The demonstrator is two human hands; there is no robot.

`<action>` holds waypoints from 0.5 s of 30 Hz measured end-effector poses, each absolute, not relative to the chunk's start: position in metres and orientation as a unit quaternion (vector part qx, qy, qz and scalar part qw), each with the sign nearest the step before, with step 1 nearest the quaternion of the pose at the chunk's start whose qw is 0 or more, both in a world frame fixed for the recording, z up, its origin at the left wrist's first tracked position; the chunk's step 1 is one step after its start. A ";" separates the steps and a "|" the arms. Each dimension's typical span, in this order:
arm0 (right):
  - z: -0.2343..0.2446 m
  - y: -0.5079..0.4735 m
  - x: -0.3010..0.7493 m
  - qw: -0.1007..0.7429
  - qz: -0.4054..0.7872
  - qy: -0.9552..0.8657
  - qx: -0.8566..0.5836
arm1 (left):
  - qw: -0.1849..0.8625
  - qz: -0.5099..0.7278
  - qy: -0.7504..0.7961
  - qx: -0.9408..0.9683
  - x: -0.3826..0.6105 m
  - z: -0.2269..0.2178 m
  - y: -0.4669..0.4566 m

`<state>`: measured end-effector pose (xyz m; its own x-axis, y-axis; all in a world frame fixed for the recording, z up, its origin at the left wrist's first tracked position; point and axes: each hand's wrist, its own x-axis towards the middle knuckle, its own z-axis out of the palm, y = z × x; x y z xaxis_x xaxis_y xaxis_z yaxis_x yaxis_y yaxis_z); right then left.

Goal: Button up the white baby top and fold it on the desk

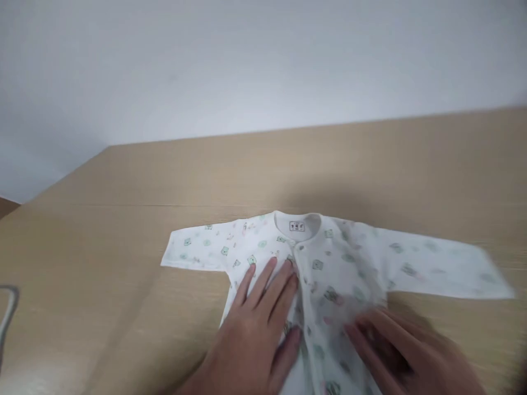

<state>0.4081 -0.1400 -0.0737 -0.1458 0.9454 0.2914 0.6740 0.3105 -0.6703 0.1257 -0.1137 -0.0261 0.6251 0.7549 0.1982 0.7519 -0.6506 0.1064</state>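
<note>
A white long-sleeved baby shirt (317, 274), printed with small green bear faces, lies front up with both sleeves spread. Small snaps run down its front opening, and a printed label shows inside the neckline. Its lower part runs out of the frame. My left hand (255, 323) rests flat on the chest, left of the opening, fingers stretched out. On the other side, my right hand (407, 345) is blurred by motion. Its fingers are bent and drawn together in a pinch at the cloth near the shirt's side, where the fabric is blurred too.
The shirt lies on a light wood-coloured table (197, 170) with a thin seam across it. A pale wall (263, 66) rises behind the table's far edge. At the left edge is part of a grey curved object (9, 307), perhaps a cable.
</note>
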 end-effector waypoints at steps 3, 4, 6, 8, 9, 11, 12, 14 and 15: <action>-0.040 -0.138 0.393 0.344 0.170 -0.761 -0.523 | 0.012 0.161 0.411 0.897 0.118 -0.027 -0.131; -0.033 -0.137 0.392 0.361 0.150 -0.768 -0.506 | 0.012 0.184 0.402 0.897 0.117 -0.034 -0.131; -0.023 -0.129 0.397 0.375 0.107 -0.775 -0.496 | 0.019 0.231 0.395 0.889 0.121 -0.049 -0.119; -0.013 -0.119 0.405 0.393 0.079 -0.776 -0.487 | 0.037 0.267 0.391 0.880 0.126 -0.055 -0.102; -0.009 -0.115 0.406 0.418 0.065 -0.770 -0.479 | 0.052 0.284 0.388 0.875 0.128 -0.055 -0.096; -0.004 -0.111 0.401 0.456 0.068 -0.759 -0.460 | 0.077 0.333 0.386 0.856 0.126 -0.050 -0.090; -0.002 -0.108 0.396 0.462 0.077 -0.760 -0.450 | 0.089 0.355 0.382 0.849 0.125 -0.046 -0.089; 0.001 -0.100 0.385 0.456 0.100 -0.772 -0.432 | 0.109 0.383 0.377 0.836 0.123 -0.035 -0.085; 0.002 -0.092 0.379 0.453 0.107 -0.777 -0.423 | 0.115 0.392 0.376 0.832 0.125 -0.030 -0.081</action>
<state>0.3789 -0.0920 0.0020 -0.2312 0.7551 0.6135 0.5616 0.6185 -0.5496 0.1248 -0.0807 -0.0298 0.4105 0.7151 0.5657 0.5348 -0.6913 0.4859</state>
